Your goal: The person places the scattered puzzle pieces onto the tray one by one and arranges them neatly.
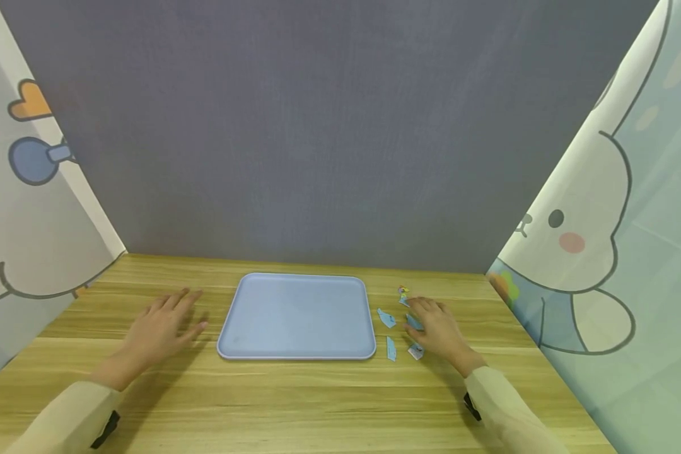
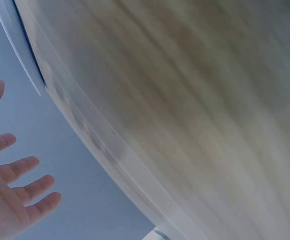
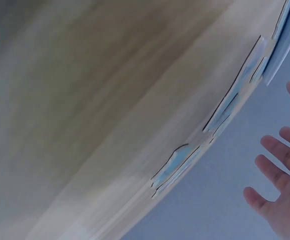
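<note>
Several small flat light-blue pieces with irregular edges lie on the table to the right of the tray. One piece (image 1: 386,318) and a narrow one (image 1: 391,349) are nearest the tray. A piece with a grey-white print (image 1: 416,351) lies closer to the front, and one with a yellow print (image 1: 403,291) farther back. My right hand (image 1: 438,328) hovers over the rightmost pieces with fingers spread, partly covering a blue piece (image 1: 414,321). Its fingers are loose and empty in the right wrist view. My left hand (image 1: 157,331), also empty and spread, is held above the table left of the tray.
A pale blue rectangular tray (image 1: 297,318) with a low rim sits mid-table between the hands. The wooden table (image 1: 295,403) ends at a grey upright panel (image 1: 306,139) behind. Cartoon-printed curtains (image 1: 579,252) hang at both sides.
</note>
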Tool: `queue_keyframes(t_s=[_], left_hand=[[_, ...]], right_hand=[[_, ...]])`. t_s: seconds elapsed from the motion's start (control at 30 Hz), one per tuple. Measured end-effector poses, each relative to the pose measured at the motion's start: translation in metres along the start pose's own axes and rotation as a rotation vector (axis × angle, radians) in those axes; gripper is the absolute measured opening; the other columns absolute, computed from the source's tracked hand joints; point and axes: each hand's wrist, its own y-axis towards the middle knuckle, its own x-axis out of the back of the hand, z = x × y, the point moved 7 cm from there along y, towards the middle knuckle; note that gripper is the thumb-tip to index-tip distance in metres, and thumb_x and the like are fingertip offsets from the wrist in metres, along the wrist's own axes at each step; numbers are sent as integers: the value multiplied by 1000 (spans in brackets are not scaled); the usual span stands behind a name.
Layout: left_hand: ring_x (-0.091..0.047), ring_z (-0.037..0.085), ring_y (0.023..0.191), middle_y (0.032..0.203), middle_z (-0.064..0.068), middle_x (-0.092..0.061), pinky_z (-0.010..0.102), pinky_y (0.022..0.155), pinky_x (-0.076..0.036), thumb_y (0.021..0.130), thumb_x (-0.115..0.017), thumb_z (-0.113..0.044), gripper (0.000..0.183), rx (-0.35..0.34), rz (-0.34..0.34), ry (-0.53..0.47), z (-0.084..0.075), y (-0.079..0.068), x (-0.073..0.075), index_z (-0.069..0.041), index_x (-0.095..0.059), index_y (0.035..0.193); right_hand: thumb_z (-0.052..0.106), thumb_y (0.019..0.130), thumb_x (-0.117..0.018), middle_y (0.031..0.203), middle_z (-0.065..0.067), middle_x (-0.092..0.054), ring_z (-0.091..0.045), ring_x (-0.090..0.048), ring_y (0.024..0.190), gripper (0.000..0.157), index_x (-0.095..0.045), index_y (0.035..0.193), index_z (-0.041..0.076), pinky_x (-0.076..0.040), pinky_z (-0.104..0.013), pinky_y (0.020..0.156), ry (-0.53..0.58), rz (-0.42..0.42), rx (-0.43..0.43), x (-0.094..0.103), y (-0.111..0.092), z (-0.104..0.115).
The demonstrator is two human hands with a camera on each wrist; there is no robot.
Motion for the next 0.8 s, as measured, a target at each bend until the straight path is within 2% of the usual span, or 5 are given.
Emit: queue_keyframes(t_s=[0.27, 0.5, 0.8], left_hand=[[-51, 51, 102, 123, 26, -52, 64, 80, -41, 80, -67, -37, 62, -37, -28, 6, -12, 2, -3, -6, -46, 129], [-53, 48, 100, 119, 24, -55, 63, 76, -44, 78, -68, -40, 62, -50, 28, 9, -23, 6, -11, -6, -51, 126], [-54, 46, 102, 116, 23, -58, 62, 77, -45, 77, -69, -39, 59, -75, 65, 9, -32, 10, -17, -4, -54, 123]], right_hand=[[31, 79, -70, 122, -13, -58, -32, -52, 114, 52, -54, 122, 6, -41, -59, 90, -4, -9, 8, -5, 5, 6], [30, 79, -71, 120, -11, -60, -32, -53, 113, 49, -56, 119, 6, -43, -57, 90, 16, 14, 28, -8, 9, 12], [26, 79, -70, 120, -9, -60, -30, -53, 114, 46, -57, 118, 6, -41, -54, 95, 57, 106, 10, -19, 16, 17]])
